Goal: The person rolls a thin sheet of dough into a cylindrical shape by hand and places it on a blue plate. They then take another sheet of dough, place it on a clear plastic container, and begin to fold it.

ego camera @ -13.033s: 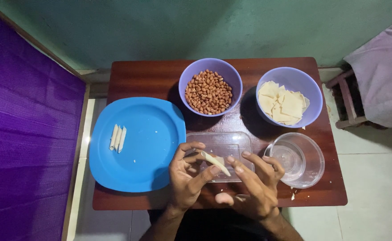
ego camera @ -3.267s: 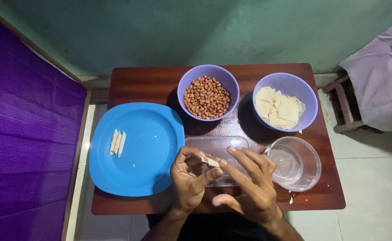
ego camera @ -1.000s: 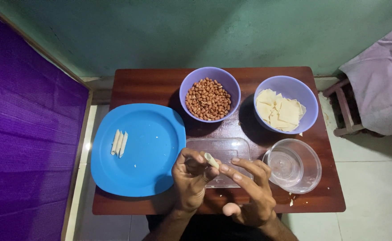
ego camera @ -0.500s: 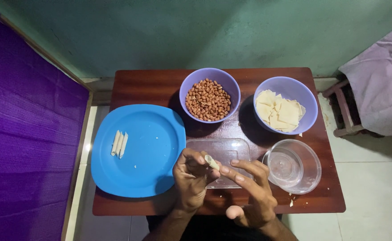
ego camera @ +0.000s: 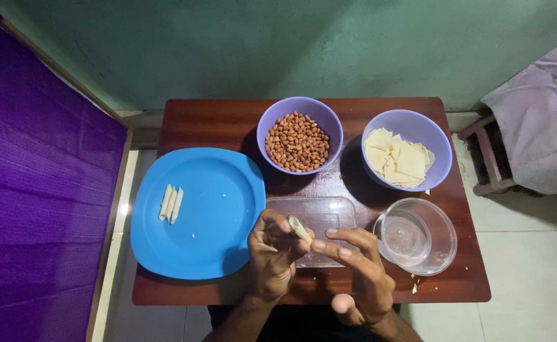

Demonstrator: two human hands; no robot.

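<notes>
The left hand (ego camera: 271, 256) is curled around a small pale rolled piece of dough (ego camera: 300, 229), pinching it between thumb and fingertips so that the roll slants up and away from the palm. The right hand (ego camera: 358, 272) lies just beside it, fingers stretched flat and pointing toward the left hand, their tips touching or nearly touching the roll; it grips nothing of its own. Both hands hover over the near edge of a clear rectangular plastic lid (ego camera: 316, 218), which lies flat on the dark wooden table (ego camera: 228, 120). Left of the left hand sits a blue plate (ego camera: 221, 215) with three finished pale rolls (ego camera: 171, 202) lying side by side near its far-left part. Right of the right hand stands a clear round container (ego camera: 418, 235). Beyond the hands stand two purple bowls: the nearer to the left hand holds peanuts (ego camera: 297, 142), the other, beyond the right hand, holds pale square dough sheets (ego camera: 397, 158)
</notes>
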